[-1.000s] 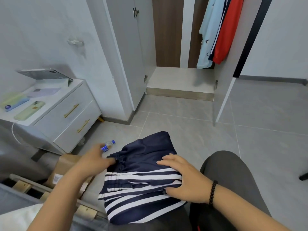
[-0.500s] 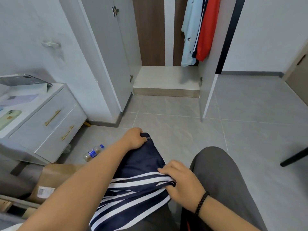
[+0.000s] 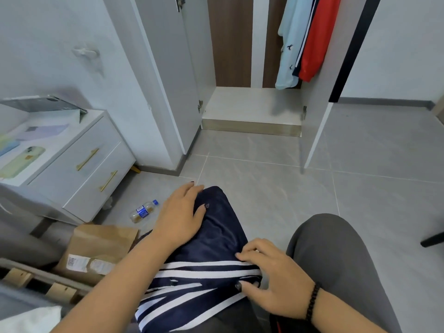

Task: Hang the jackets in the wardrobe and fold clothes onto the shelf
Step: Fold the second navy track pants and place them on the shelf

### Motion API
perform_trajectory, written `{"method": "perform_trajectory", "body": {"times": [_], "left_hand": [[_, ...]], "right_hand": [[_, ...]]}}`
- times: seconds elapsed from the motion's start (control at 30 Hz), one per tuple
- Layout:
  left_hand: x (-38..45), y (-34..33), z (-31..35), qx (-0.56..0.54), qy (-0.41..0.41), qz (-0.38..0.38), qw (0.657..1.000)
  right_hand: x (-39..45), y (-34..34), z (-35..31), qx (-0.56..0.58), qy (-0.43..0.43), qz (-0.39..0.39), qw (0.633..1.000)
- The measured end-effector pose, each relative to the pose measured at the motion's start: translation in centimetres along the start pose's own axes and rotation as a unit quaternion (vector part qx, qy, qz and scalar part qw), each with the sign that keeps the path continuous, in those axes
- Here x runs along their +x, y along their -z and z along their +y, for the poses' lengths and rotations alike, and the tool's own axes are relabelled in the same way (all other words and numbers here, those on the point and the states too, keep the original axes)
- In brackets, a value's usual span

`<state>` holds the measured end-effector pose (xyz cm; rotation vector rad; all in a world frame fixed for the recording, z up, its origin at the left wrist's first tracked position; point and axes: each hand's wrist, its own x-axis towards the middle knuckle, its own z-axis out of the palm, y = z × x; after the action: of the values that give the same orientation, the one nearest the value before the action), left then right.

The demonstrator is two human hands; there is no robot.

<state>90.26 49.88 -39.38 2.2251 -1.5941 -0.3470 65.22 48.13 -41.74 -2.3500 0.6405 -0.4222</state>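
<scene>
1. Right now my left hand lies flat, fingers straight, pressing on the far end of the navy garment spread over my lap.
2. My right hand rests on the near, white-striped part of that garment, fingers loosely bent on the cloth and thumb tucked at its edge; whether it pinches the fabric I cannot tell for sure.
3. A black bead bracelet sits on my right wrist, and my grey-trousered knee rises just beside that hand.
4. Ahead, the wardrobe stands with both doors open; a light blue shirt and a red jacket hang at its right side, with a dark garment edge between them.
5. The wardrobe's pale bottom shelf shows bare wood.
6. To my left stands a white nightstand with gold handles, with flat boxes on top.
7. On the floor between the nightstand and my left hand lies a plastic bottle, and a brown paper bag sits near it.
</scene>
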Motion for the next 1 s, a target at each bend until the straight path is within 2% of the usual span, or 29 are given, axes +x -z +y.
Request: {"method": "perform_trajectory", "body": {"times": [0.1, 0.2, 0.27, 0.37, 0.43, 0.5, 0.6, 0.67, 0.7, 0.73, 0.77, 0.8, 0.83, 0.87, 0.9, 0.93, 0.97, 1.0], "left_hand": [[-4.7, 0.6, -0.6, 0.03, 0.028, -0.019, 0.999], [-7.5, 0.1, -1.1, 0.046, 0.093, -0.046, 0.994], [-8.7, -0.3, -1.1, 0.025, 0.121, -0.025, 0.992], [-10.4, -1.5, -1.4, 0.015, 0.121, 0.0, 0.993], [-11.2, -2.2, -2.4, -0.01, 0.121, -0.023, 0.992], [-11.0, -2.4, -4.0, -0.127, 0.159, -0.067, 0.977], [-10.5, -2.3, -6.5, -0.327, 0.238, -0.11, 0.908], [-10.6, -2.4, -7.4, -0.47, 0.322, -0.107, 0.815], [-11.3, -2.5, -7.8, -0.509, 0.318, -0.096, 0.794], [-12.5, -3.0, -8.5, -0.542, 0.277, -0.071, 0.79], [-13.2, -3.5, -9.0, -0.6, 0.301, 0.01, 0.741], [-13.3, -3.4, -9.0, -0.663, 0.325, 0.052, 0.672], [-13.4, -2.9, -8.9, -0.686, 0.337, 0.04, 0.644], [-13.8, -3.0, -8.7, -0.69, 0.345, 0.024, 0.636], [-14.2, -2.9, -8.2, -0.669, 0.35, -0.034, 0.654], [-14.0, -2.9, -7.7, -0.67, 0.339, -0.081, 0.655], [-13.4, -2.2, -6.4, -0.685, 0.388, -0.112, 0.606], [-12.8, -2.1, -6.2, -0.686, 0.423, -0.111, 0.581]], "right_hand": [[1.7, 0.2, -0.6, 0.053, -0.014, 0.03, 0.998], [4.6, -0.4, -1.4, 0.034, -0.001, 0.058, 0.998], [6.6, -1.3, -2.1, 0.007, 0.023, 0.028, 0.999], [8.6, -3.4, -2.3, -0.031, 0.042, -0.065, 0.997], [9.0, -4.7, -2.0, -0.046, 0.024, -0.118, 0.992], [9.1, -5.4, -1.6, -0.053, 0.005, -0.135, 0.989], [9.6, -5.9, -1.3, -0.066, -0.018, -0.136, 0.988], [9.8, -6.1, -1.0, -0.059, -0.047, -0.135, 0.988], [9.7, -6.1, -0.7, -0.053, -0.065, -0.13, 0.988], [9.6, -6.1, -0.4, -0.043, -0.084, -0.12, 0.988], [9.4, -6.1, -0.1, -0.027, -0.105, -0.105, 0.988], [9.2, -6.0, 0.2, -0.005, -0.13, -0.084, 0.988], [9.0, -5.9, 0.6, 0.022, -0.159, -0.059, 0.985], [8.8, -5.7, 0.9, 0.055, -0.193, -0.033, 0.979], [8.7, -5.4, 1.3, 0.098, -0.232, -0.007, 0.968], [8.7, -5.0, 1.6, 0.149, -0.27, 0.014, 0.951], [8.6, -4.6, 2.1, 0.202, -0.305, 0.032, 0.93], [8.5, -4.2, 2.5, 0.253, -0.34, 0.043, 0.905]]}}
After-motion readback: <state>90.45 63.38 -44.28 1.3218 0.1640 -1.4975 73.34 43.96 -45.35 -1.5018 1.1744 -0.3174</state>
